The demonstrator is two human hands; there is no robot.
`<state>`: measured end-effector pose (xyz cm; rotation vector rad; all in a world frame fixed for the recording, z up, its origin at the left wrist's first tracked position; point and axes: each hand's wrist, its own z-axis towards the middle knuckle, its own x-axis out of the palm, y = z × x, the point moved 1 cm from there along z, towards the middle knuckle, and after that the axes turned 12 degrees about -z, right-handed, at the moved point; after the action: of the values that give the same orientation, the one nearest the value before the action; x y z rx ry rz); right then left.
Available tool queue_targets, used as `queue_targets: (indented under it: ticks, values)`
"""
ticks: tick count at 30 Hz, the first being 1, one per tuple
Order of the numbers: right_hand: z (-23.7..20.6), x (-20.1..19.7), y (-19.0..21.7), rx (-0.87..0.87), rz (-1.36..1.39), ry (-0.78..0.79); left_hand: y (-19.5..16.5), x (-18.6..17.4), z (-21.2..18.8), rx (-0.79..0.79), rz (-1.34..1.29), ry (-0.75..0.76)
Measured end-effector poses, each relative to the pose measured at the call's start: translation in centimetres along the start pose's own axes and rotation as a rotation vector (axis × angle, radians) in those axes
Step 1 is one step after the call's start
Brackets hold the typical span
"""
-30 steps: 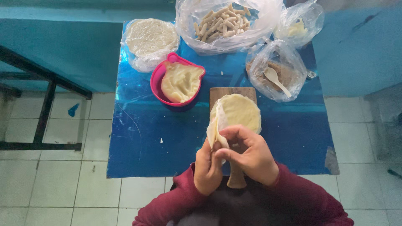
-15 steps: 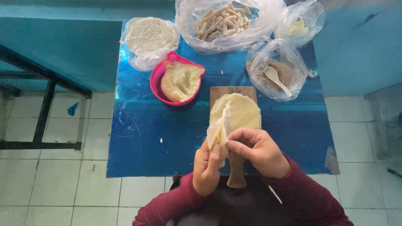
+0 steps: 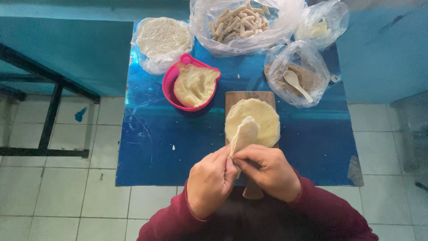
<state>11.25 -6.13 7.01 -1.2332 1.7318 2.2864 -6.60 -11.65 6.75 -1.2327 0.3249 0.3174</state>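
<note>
left hand [image 3: 209, 180] + right hand [image 3: 266, 172]: pressed together, both pinching thin pale dough wrapper [image 3: 243, 136] | wrapper: lifted above stack of round pale wrappers [image 3: 258, 118] on wooden paddle board [image 3: 247, 98] | long axis 6–12 o'clock, free end toward 12 | risk: uneven pull likely tears it; slack pinch drops it

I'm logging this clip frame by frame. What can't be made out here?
Head view:
- Lower end of thin pale wrapper sheet: covered by left hand and right hand.
- Wooden paddle board: mostly under stacked round wrappers.
- Small clear bag: contents blurred.
</note>
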Motion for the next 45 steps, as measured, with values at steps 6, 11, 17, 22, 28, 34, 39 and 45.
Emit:
queue_targets:
  ticks: [6, 11, 17, 22, 28, 34, 39, 45]
  values:
    - [0.2, 1.1, -1.2, 0.202, 0.272, 0.047, 0.9, 0.0, 0.1, -0.147, -0.003, 0.025]
    - [-0.4, 1.2, -3.1, 0.241, 0.402, 0.092, 0.5, -0.1, 0.1, -0.144, -0.141, 0.021]
    - [-1.0, 2.0, -4.0, 0.238, 0.458, 0.007, -0.1, 0.0, 0.3, -0.145, -0.219, -0.010]
    - [-1.3, 2.0, -4.6, 0.315, 0.565, -0.061, 0.1, 1.0, -0.1, -0.106, -0.255, -0.077]
    - [-1.7, 1.4, -4.7, 0.228, 0.507, -0.043, 0.9, 2.0, -0.9, -0.110, -0.300, -0.079]
    - [-1.0, 0.6, -5.5, 0.211, 1.392, -0.012, 3.2, 2.2, -1.5, -0.239, -0.732, -0.277]
    - [0.4, 1.3, -6.5, 0.559, 1.575, 0.122, 4.2, 3.4, -1.8, -0.213, -0.705, -0.317]
    - [-0.2, 0.8, -6.0, 0.552, 1.530, 0.202, 4.7, 4.1, -2.5, -0.319, -0.718, -0.328]
